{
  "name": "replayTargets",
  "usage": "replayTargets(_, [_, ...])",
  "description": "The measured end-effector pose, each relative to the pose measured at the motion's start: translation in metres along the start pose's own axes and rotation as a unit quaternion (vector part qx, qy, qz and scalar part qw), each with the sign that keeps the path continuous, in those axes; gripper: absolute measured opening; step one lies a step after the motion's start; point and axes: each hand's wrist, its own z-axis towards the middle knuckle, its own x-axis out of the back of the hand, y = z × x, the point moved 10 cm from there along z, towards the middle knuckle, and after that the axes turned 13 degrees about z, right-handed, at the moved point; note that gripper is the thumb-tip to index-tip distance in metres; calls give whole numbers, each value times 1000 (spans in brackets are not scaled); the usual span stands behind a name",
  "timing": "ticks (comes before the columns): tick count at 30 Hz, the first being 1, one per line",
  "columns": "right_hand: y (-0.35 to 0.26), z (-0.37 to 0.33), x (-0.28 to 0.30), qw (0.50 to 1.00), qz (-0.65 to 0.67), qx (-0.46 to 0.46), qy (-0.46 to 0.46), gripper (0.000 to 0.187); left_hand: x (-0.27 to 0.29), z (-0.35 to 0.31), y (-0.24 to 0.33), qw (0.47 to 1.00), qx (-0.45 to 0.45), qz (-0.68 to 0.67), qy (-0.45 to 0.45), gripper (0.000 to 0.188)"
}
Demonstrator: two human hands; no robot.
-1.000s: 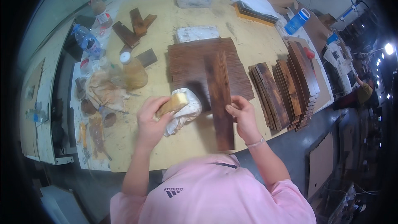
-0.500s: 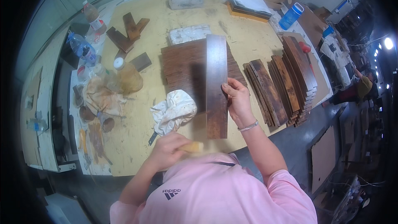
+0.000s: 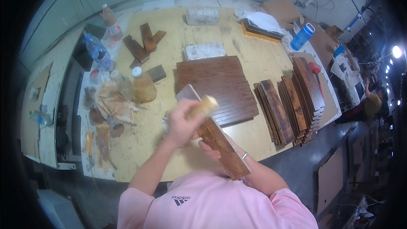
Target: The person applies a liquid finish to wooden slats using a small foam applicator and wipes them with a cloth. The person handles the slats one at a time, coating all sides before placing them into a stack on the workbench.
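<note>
My right hand (image 3: 210, 150) is closed around the edge of a long brown wood plank (image 3: 231, 159), partly hidden by it. The plank slants, upper end to the left and lower end near my shirt. My left hand (image 3: 183, 123) grips a pale yellow block (image 3: 207, 105) whose exact kind I cannot make out. Hand and block are over the plank's upper part; whether the block touches it is unclear. Beyond lies a broad layer of dark brown planks (image 3: 216, 85) side by side on the yellowish table (image 3: 165, 25). My left hand mostly hides a white rag.
Stacked planks (image 3: 275, 112) stand at the right, beside a blue bottle (image 3: 303, 37). At the left are a white-capped jar (image 3: 144, 87), a stained cloth (image 3: 113, 101) and plastic bottles (image 3: 98, 51). White wrapped blocks (image 3: 204, 51) sit behind the plank layer. A person (image 3: 373, 103) is far right.
The plank has gone from upright to slanted and come lower and nearer to me. My left hand has risen with the yellow block from beside my shirt to the plank. The view has shifted slightly.
</note>
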Motion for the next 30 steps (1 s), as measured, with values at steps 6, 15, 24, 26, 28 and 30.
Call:
replayTargets(6, [-13, -33, -15, 998, 40, 30, -49, 65, 58, 33, -114, 979, 175, -43, 94, 33])
replayTargets(15, [-173, -158, 18, 700, -516, 366, 330, 50, 59, -53, -138, 958, 271, -68, 63, 37])
replayTargets(24, [-167, -192, 39, 846, -364, 315, 228, 56, 42, -83, -97, 934, 282, -217, 38, 39])
replayTargets(26, [-144, -182, 50, 899, -256, 301, 188, 65, 11, -84, -73, 907, 293, -302, -3, 38])
replayTargets(28, [-123, -173, 56, 933, -173, 275, 158, 71, -16, -87, -55, 881, 310, -354, -49, 37])
replayTargets(30, [-111, -168, 48, 951, -97, 255, 144, 70, -40, -98, -59, 856, 327, -393, -73, 37])
